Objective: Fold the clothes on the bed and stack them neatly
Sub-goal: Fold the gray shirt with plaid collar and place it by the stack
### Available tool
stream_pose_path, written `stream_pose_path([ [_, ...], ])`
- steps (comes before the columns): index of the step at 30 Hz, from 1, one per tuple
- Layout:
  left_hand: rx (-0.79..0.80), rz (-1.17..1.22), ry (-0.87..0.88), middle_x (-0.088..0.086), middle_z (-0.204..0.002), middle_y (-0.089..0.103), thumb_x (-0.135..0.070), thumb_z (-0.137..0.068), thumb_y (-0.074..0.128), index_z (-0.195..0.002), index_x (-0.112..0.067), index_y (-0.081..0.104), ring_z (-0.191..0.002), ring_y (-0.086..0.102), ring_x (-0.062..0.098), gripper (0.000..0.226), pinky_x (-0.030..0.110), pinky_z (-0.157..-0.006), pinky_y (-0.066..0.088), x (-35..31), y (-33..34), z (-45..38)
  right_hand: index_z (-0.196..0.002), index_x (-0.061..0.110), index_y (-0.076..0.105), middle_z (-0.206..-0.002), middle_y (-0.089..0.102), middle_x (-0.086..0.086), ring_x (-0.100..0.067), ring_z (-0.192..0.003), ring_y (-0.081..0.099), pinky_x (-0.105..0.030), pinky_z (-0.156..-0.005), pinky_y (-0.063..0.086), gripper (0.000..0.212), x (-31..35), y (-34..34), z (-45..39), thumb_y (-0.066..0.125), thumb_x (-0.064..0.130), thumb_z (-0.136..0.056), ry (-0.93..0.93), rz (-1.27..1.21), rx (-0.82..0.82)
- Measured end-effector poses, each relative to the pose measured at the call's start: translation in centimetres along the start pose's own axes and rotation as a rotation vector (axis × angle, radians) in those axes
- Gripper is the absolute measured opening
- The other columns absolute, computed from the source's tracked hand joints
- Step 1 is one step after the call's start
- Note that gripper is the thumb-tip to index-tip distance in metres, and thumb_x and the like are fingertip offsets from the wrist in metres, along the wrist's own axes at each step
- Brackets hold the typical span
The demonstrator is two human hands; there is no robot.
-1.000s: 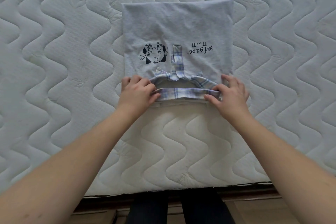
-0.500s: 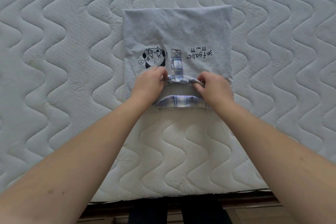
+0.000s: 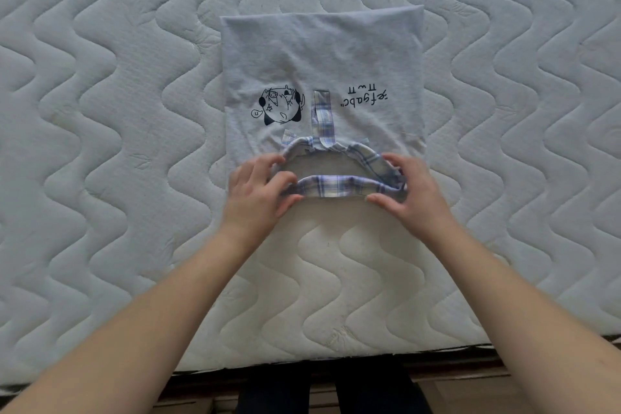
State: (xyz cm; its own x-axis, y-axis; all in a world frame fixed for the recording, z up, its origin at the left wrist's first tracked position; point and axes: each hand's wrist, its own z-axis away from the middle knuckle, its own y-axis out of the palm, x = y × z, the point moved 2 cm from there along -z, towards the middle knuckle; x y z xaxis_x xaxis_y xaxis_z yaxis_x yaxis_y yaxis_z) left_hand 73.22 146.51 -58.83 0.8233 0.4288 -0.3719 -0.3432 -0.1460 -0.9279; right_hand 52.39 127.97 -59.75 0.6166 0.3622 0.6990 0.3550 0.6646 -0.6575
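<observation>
A folded light-blue shirt [image 3: 322, 57] lies flat on the mattress [image 3: 100, 111], with a black cartoon print and upside-down lettering on top. Its plaid collar [image 3: 342, 186] points toward me at the near edge. My left hand [image 3: 258, 193] pinches the collar's left end between thumb and fingers. My right hand [image 3: 408, 190] holds the collar's right end, fingers curled over the plaid band and thumb at its near edge.
The white quilted mattress spreads all around the shirt. Its near edge [image 3: 302, 361] runs across the bottom of the view, with dark trouser legs [image 3: 329, 390] and a wooden floor below it.
Both hands pulled back from the collar's far middle, by the placket, to the collar's two near ends. The view shifted slightly; the shirt stays put.
</observation>
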Motion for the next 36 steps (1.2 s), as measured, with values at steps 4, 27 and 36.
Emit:
stream_pose_path([
  [4, 0.062, 0.168, -0.214, 0.017, -0.119, 0.056, -0.019, -0.078, 0.081, -0.087, -0.01, 0.072, -0.106, 0.052, 0.038, 0.016, 0.047, -0.091, 0.043, 1.0, 0.5, -0.1, -0.128, 0.016, 0.056, -0.11, 0.059, -0.002, -0.015, -0.096, 0.055, -0.02, -0.085, 0.04, 0.057, -0.7, 0.4, 0.3, 0.081, 0.018, -0.077, 0.153, -0.086, -0.091],
  [27, 0.091, 0.224, -0.614, -0.003, -0.091, 0.061, -0.041, -0.078, 0.078, -0.097, -0.028, 0.063, -0.098, 0.057, 0.025, 0.027, 0.041, -0.088, 0.043, 3.1, 0.7, -1.6, -0.097, 0.023, 0.058, -0.103, 0.059, 0.0, -0.027, -0.108, 0.052, -0.038, -0.089, 0.035, 0.033, -1.6, -0.3, -1.6, 0.074, 0.047, -0.079, 0.427, 0.19, -0.233],
  [36, -0.007, 0.399, -0.932, 0.01, -0.12, 0.057, -0.045, -0.085, 0.071, -0.126, -0.007, 0.052, -0.115, 0.054, 0.029, 0.059, 0.036, -0.097, 0.043, 5.9, 1.1, 0.5, -0.121, 0.011, 0.052, -0.12, 0.055, -0.01, -0.029, -0.113, 0.052, -0.039, -0.095, 0.043, 0.059, -3.8, -2.4, -3.1, 0.074, 0.048, -0.08, 0.569, 0.044, -0.153],
])
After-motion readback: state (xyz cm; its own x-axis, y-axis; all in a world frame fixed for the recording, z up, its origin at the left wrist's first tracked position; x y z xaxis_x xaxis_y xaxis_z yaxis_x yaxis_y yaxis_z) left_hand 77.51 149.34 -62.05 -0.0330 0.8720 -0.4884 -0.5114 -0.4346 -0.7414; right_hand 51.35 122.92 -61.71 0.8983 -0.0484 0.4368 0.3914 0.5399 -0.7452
